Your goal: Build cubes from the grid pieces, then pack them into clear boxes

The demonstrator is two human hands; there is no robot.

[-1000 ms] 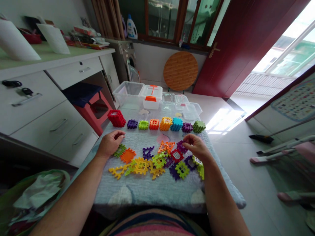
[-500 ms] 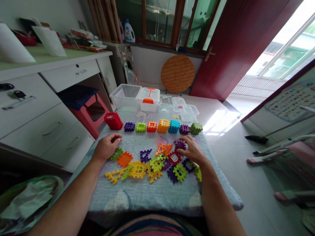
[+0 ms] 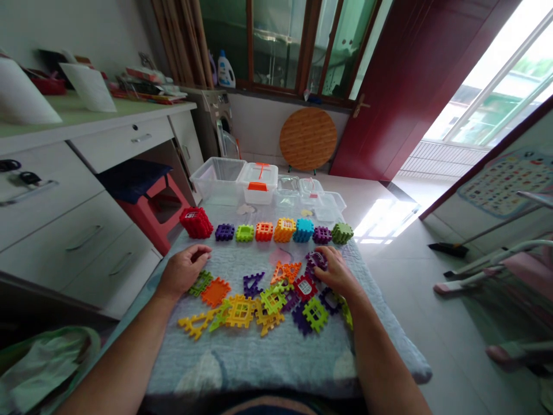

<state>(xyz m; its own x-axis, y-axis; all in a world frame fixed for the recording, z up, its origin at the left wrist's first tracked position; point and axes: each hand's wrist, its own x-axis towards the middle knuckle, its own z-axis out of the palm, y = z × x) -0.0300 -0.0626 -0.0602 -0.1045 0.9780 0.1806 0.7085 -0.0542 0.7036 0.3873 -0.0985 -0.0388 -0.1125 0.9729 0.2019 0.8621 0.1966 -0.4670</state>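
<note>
My right hand (image 3: 339,272) grips a purple interlocking plastic tile (image 3: 314,263) with its fingers and thumb, at the upper right of the loose pile. Just below it lies a red tile with a white window (image 3: 305,288). My left hand (image 3: 185,268) rests on the cloth with its fingers curled together, and nothing shows in them. Beside that wrist are a green frame tile (image 3: 200,283) and an orange square tile (image 3: 216,293). Yellow tiles (image 3: 241,311), a dark purple triangle (image 3: 253,284) and orange triangles (image 3: 285,271) spread between the hands.
Behind the pile runs a row of colour-sorted tile stacks, from the red stack (image 3: 196,222) to the dark green stack (image 3: 343,233). Clear plastic boxes (image 3: 218,183), one with an orange-clipped lid (image 3: 260,173), stand at the table's far end. A red stool (image 3: 149,210) is at the left.
My view has tilted up slightly, so the table sits lower. My right hand stays at the purple tile, its fingers further over it. The left hand stays beside the green tile.
</note>
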